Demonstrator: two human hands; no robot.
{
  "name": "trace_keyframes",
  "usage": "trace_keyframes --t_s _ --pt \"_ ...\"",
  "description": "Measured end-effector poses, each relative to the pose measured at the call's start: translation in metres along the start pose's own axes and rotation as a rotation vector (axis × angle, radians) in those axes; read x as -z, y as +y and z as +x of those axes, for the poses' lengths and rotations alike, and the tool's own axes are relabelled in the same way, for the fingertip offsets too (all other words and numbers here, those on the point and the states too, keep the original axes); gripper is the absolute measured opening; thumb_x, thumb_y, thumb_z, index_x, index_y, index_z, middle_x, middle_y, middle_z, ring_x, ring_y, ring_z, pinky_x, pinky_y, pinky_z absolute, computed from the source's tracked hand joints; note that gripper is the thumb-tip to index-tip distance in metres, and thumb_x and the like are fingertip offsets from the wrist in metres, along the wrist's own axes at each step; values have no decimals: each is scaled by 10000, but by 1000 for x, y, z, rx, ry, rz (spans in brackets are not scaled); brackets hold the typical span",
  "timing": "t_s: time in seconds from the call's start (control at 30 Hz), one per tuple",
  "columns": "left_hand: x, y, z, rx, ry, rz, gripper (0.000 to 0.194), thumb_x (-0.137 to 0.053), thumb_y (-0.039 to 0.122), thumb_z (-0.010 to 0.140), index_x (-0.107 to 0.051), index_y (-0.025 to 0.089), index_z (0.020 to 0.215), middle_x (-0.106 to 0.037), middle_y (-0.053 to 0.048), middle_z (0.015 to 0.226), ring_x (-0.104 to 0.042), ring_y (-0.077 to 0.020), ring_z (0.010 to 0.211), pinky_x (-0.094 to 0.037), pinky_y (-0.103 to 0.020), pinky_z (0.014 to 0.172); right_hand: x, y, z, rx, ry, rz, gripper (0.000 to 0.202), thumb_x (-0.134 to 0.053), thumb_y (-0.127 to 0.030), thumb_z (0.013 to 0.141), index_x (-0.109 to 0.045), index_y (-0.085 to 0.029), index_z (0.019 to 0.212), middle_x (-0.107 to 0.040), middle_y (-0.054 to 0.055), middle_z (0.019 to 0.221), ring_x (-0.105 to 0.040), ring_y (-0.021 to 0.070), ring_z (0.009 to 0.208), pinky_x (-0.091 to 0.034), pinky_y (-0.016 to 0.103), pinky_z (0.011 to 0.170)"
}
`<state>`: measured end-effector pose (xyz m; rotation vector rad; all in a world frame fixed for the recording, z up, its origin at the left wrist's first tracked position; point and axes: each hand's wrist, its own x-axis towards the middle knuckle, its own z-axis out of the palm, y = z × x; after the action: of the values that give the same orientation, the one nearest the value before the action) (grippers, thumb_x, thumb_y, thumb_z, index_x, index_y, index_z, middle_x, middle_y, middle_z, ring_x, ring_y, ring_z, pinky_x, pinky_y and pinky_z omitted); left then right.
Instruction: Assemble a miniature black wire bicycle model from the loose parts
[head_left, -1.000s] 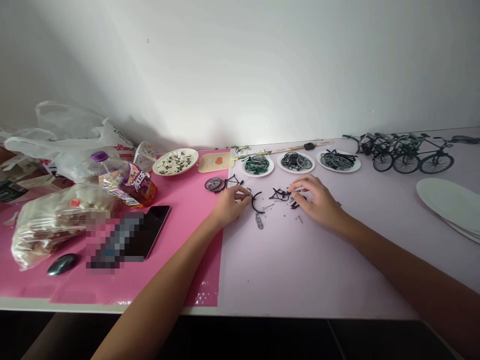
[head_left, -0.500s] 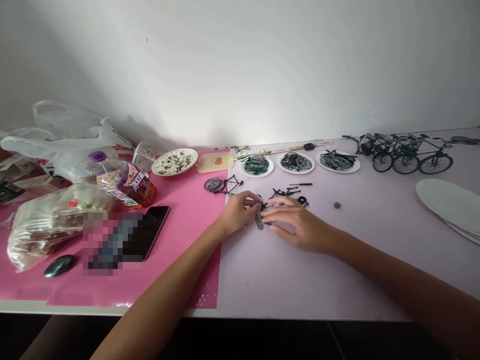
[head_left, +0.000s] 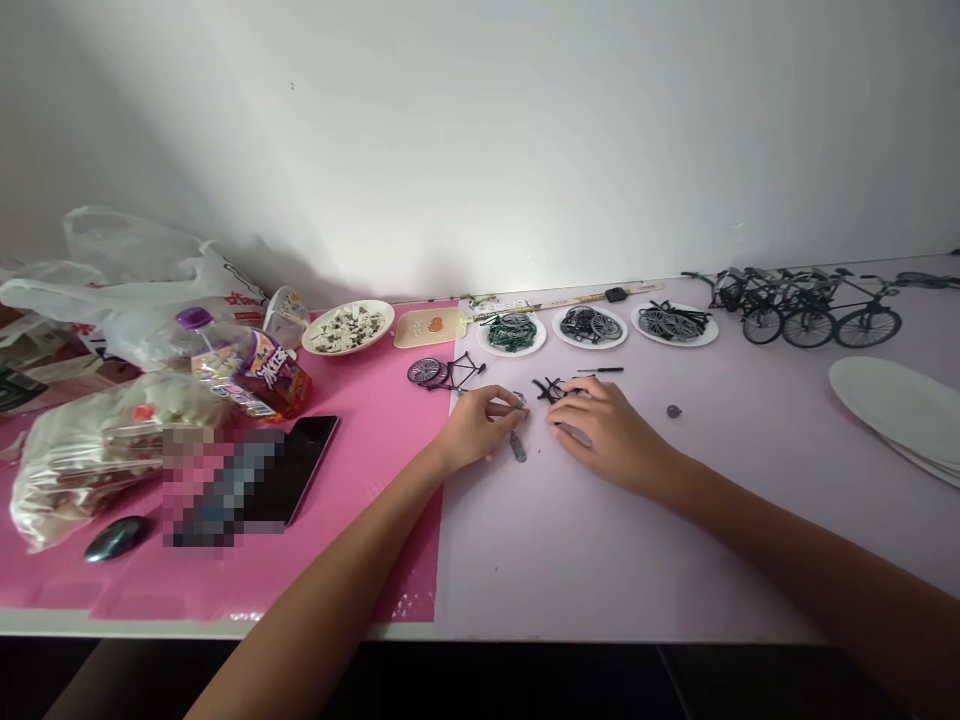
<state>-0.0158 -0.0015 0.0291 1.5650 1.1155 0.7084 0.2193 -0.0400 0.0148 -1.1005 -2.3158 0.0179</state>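
My left hand [head_left: 480, 425] rests on the table where the pink and pale lilac covers meet. Its thumb and fingers pinch a small grey part, mostly hidden by the fingertips. Just below those fingertips is a flat grey oblong piece [head_left: 518, 448]. My right hand [head_left: 604, 425] is a short way to the right, fingers curved and apart over the table. Beside and partly under it lie thin black toy bicycle parts [head_left: 551, 388]. Behind my left hand lies a partly built black toy bicycle frame with wheels [head_left: 427, 372].
Along the wall stand plates of green parts [head_left: 512, 348], grey wheels [head_left: 592, 325] and black parts [head_left: 675, 325]. Built toy bicycles [head_left: 814, 325] stand at right, near stacked white plates [head_left: 892, 400]. A screwdriver [head_left: 611, 370], phone [head_left: 311, 450] and drink bottle [head_left: 247, 370] lie about.
My right hand has drawn away from my left hand, to the right, and now covers some of the black parts. My left hand stays about where it was.
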Motion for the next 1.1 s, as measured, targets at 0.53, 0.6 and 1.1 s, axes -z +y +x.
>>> trace_keyframes --t_s 0.53,0.6,1.1 --pt "2 0 5 40 -12 -213 431 -909 420 826 -605 156 979 -832 -125 1038 -590 -68 387 -423 -232 464 -21 0 1 149 135 -77 171 -665 -130 994 -794 -239 966 -784 68 983 -605 285 1089 -525 448 923" --pt "1 -2 6 26 -23 -238 476 -920 458 806 -599 161 993 -831 -136 1069 -602 -75 393 -436 -237 477 -22 0 1 157 125 -87 192 -656 -125 1000 -792 -243 935 -782 66 988 -606 279 1082 -521 441 913" --pt "3 -8 10 -24 -137 -344 440 -856 450 867 -590 154 1054 -807 -98 1014 -615 -78 427 -442 -246 501 -22 13 -1 67 13 -160 195 -700 -142 988 -699 -222 810 -733 67 922 -592 288 1058 -494 428 913"
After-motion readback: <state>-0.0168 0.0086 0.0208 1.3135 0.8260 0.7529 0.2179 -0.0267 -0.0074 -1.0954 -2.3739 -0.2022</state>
